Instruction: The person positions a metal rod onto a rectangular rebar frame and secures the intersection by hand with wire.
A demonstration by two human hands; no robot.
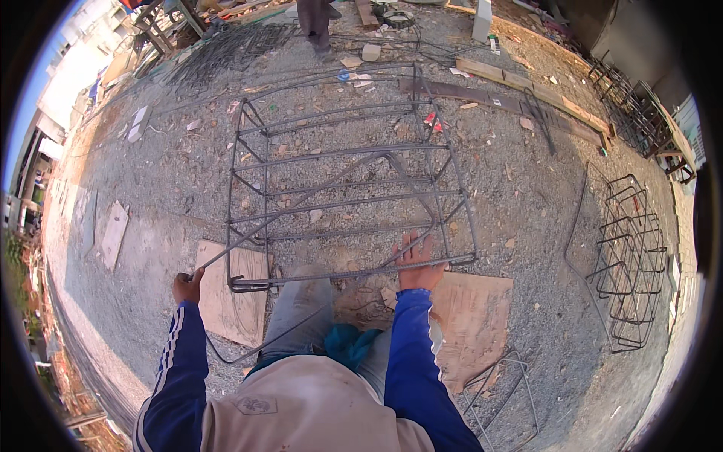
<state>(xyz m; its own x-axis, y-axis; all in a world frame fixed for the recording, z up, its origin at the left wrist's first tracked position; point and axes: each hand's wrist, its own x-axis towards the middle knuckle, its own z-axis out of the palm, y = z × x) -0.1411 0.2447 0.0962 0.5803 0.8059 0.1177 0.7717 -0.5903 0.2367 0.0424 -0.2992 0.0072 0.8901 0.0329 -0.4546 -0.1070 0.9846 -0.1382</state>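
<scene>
A rectangular cage of dark steel reinforcing bar (331,204) lies on the gravel in front of me. My left hand (187,288), beyond its near left corner, is closed around a long bent steel rod (252,232). That rod slants up across the cage, turns near its middle and comes back toward my right hand. At the cage's near edge, right of centre, my right hand (419,261) has its fingers stretched out among the bars. The cage's near bar crosses this hand, and a piece of rod touches its fingers. My legs are under the near edge.
Plywood sheets (474,320) lie beside both my legs. Another bar cage (633,260) lies at the right, with bent bars (501,403) near my right elbow. Planks (535,90) stretch across the far right. Far off, a person's leg (315,26) stands near a rod pile (226,53).
</scene>
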